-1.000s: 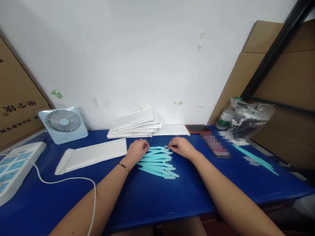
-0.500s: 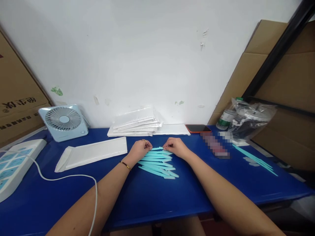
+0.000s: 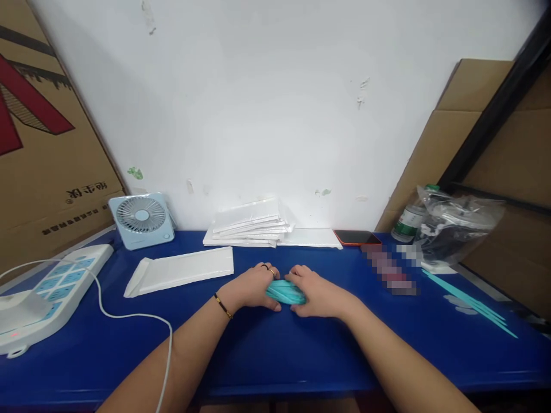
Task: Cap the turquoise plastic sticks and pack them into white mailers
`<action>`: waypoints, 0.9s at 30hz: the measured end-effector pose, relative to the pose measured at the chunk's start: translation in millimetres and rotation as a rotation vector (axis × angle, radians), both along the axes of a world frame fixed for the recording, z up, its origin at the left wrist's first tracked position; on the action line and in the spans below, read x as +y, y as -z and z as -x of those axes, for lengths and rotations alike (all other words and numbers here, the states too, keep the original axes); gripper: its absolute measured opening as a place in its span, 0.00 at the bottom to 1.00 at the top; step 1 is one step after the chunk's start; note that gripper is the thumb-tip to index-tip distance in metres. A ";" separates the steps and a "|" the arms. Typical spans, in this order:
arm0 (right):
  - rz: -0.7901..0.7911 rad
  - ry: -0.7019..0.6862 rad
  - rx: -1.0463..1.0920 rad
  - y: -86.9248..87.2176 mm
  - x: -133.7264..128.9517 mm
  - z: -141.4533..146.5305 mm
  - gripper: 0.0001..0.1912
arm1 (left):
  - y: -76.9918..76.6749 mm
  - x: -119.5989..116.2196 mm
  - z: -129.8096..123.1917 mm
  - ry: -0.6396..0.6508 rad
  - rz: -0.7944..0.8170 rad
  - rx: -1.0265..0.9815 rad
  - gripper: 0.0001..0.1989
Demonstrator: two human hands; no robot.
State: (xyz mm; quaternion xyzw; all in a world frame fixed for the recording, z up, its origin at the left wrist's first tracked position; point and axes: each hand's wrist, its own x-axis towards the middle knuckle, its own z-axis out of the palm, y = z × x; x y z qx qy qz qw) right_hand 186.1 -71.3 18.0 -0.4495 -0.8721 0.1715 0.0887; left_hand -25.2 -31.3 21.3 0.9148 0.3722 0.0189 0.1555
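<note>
A bundle of turquoise eyebrow razors (image 3: pixel 286 292) lies on the blue table between my hands, gathered close together. My left hand (image 3: pixel 258 287) grips its left end, thumb on the near side and fingers on the far side. Round the right end curls my right hand (image 3: pixel 313 291) in the same way. Both palms and fingers cover the ends of the bundle, so only its middle shows. Left of my left hand lies a flat white pouch (image 3: pixel 185 269) with a folded flap at its left end.
Behind my hands, a stack of white packets (image 3: pixel 247 223) leans near the wall. A blue fan (image 3: pixel 142 221) and a power strip (image 3: pixel 60 292) with a white cable stand left. To the right are a phone (image 3: pixel 357 237), a bottle (image 3: pixel 407 222), a plastic bag (image 3: pixel 458 226) and several loose turquoise razors (image 3: pixel 473 302).
The turquoise razors, fanned out before, are now gathered into a tight bundle between both hands. My hands have moved from pinching the farthest razor to wrapping the bundle's ends. The view has shifted.
</note>
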 end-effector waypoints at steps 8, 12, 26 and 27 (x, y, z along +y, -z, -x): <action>-0.131 -0.002 -0.145 9.9 6.0 13.2 0.14 | 10.7 -11.5 -20.1 0.014 -0.214 0.122 0.10; -0.209 0.004 -0.226 13.0 7.6 15.8 0.14 | 17.3 -15.5 -27.1 0.042 -0.265 0.114 0.10; -0.116 0.262 -0.024 -0.6 22.1 -20.2 0.06 | -16.4 36.1 59.9 -0.698 -0.116 0.272 0.30; -0.121 0.288 0.011 -2.0 23.5 -23.8 0.05 | -16.0 37.0 61.0 -0.678 -0.118 0.309 0.23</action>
